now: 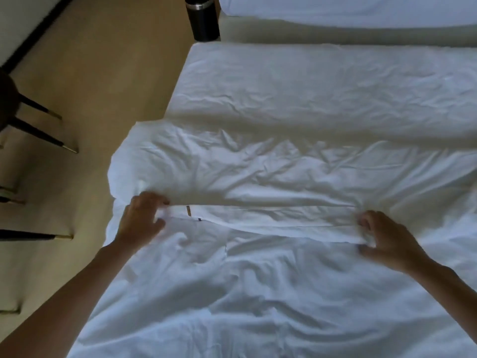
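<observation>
We were mid-fold, left hand [140, 219] and right hand [387, 236] each pinching the sheet hem [271, 224], which ran from the left edge of the bed [309, 81] toward its right, and next, we judged, needed one even, level pull.

To my left lies a tan floor [103, 73]. Dark chair legs [38, 135] with brass tips slant down onto it at the left edge. More brass-tipped legs show lower down that edge. In the far left corner a black strip [38, 29] runs along the foot of a white wall [18, 11]. Ahead, a black flask [202, 21] with a silver band stands upright on the floor, just beside the far corner of the mattress [309, 81], whose white cover is creased. Beyond it lies a second bed [348, 9], white on top with a beige base.
</observation>
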### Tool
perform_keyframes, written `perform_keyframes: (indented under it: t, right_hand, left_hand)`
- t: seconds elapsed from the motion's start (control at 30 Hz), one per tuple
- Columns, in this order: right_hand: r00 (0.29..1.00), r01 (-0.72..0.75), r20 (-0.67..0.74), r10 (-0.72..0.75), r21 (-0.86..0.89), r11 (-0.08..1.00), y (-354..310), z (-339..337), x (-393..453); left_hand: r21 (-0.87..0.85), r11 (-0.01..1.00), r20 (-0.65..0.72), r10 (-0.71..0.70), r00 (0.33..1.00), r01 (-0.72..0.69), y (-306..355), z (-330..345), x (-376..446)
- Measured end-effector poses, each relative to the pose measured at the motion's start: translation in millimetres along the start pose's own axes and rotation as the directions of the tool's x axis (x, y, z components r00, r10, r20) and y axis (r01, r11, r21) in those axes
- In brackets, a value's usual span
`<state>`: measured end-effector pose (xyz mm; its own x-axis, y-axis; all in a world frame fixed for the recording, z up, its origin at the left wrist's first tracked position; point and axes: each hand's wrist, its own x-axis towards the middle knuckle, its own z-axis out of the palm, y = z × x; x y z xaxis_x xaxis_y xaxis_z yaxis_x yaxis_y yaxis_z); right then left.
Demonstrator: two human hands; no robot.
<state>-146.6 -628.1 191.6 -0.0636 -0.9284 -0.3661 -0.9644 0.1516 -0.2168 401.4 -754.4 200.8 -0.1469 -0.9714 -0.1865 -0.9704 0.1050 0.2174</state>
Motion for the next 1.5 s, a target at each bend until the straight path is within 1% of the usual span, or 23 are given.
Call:
perform_keyframes:
  t: [0.07,0.1,0.17,0.27,0.37,0.43,0.5,0.6,0.67,0.7,0.77,0.8,0.87,0.9,0.93,1.0,1.07,1.13,1.23,1.3,1.37,1.43,1.5]
  right_hand:
    - [0.989,0.011,-0.15,-0.003,0.056,0.998,-13,17,-19]
    - [0.987,-0.011,-0.162,0.022,0.067,0.998,-21,27,-29]
    - [0.996,-0.073,-0.054,0.077,0.066,0.995,-35,48,-47]
    - [0.964,-0.167,0.207,0.17,-0.032,0.986,-47,62,-62]
    - [0.9,-0.293,0.346,0.264,0.034,0.955,-59,42,-56]
    - [0.906,-0.34,0.307,0.29,0.12,0.933,-75,25,-56]
    - [0.918,-0.37,0.232,0.323,0.204,0.906,-94,14,-76]
    - [0.892,-0.449,0.249,0.377,0.386,0.806,-115,22,-135]
    - [0.816,-0.579,0.355,0.457,0.506,0.64,-124,38,-184]
    - [0.75,-0.661,0.436,0.497,0.526,0.536,-127,46,-209]
    - [0.596,-0.803,0.618,0.513,0.473,0.363,-131,65,-255]
    - [0.524,-0.851,0.693,0.494,0.424,0.309,-133,74,-276]
    - [0.414,-0.909,0.778,0.472,0.334,0.248,-137,93,-305]
    - [0.384,-0.923,0.792,0.474,0.317,0.219,-136,103,-312]
    - [0.376,-0.927,0.789,0.486,0.325,0.189,-136,112,-314]
    - [0.408,-0.909,0.754,0.515,0.387,0.153,-133,132,-311]
    - [0.463,-0.875,0.704,0.54,0.46,0.151,-130,152,-305]
    - [0.511,-0.835,0.63,0.585,0.524,0.165,-130,173,-302]
    - [0.589,-0.771,0.525,0.614,0.592,0.234,-129,186,-306]
    - [0.628,-0.736,0.512,0.586,0.635,0.234,-124,180,-318]
    - [0.67,-0.701,0.491,0.557,0.666,0.255,-120,168,-338]
    - [0.699,-0.674,0.468,0.541,0.684,0.279,-118,158,-359]
    - [0.703,-0.666,0.451,0.55,0.69,0.284,-121,150,-378]
  left_hand:
    - [0.039,0.995,0.018,0.092,0.996,-0.093,-19,5,-25]
    - [0.098,0.98,0.053,0.169,0.984,-0.174,-25,12,-37]
    - [0.241,0.937,0.161,0.219,0.962,-0.254,-26,23,-62]
    - [0.319,0.932,0.337,0.061,0.94,-0.175,-16,28,-69]
    - [0.338,0.931,0.432,-0.024,0.901,-0.138,-5,19,-48]
    - [0.225,0.973,0.385,-0.045,0.922,-0.046,11,4,-51]
    - [0.024,0.997,0.239,-0.075,0.968,0.071,27,-8,-76]
    - [-0.214,0.959,0.052,-0.177,0.983,0.185,39,-15,-149]
    - [-0.309,0.902,0.029,-0.307,0.951,0.301,30,-10,-205]
    - [-0.32,0.877,0.041,-0.365,0.93,0.358,21,-5,-232]
    - [-0.302,0.828,0.094,-0.467,0.879,0.473,6,8,-282]
    - [-0.29,0.783,0.132,-0.536,0.834,0.55,2,14,-304]
    - [-0.286,0.65,0.171,-0.688,0.705,0.704,-2,26,-339]
    - [-0.304,0.575,0.162,-0.754,0.636,0.76,0,27,-349]
    - [-0.334,0.505,0.16,-0.802,0.575,0.796,-4,28,-354]
    - [-0.35,0.449,0.182,-0.828,0.53,0.822,-22,28,-351]
    - [-0.336,0.461,0.282,-0.783,0.555,0.821,-51,30,-341]
    - [-0.332,0.519,0.364,-0.7,0.614,0.788,-68,31,-333]
    - [-0.277,0.644,0.323,-0.636,0.701,0.713,-78,33,-331]
    - [-0.182,0.732,0.279,-0.602,0.748,0.657,-84,30,-339]
    - [-0.164,0.772,0.26,-0.567,0.782,0.614,-92,17,-352]
    - [-0.179,0.78,0.27,-0.547,0.793,0.599,-94,0,-362]
    - [-0.191,0.796,0.273,-0.519,0.81,0.575,-90,-15,-374]
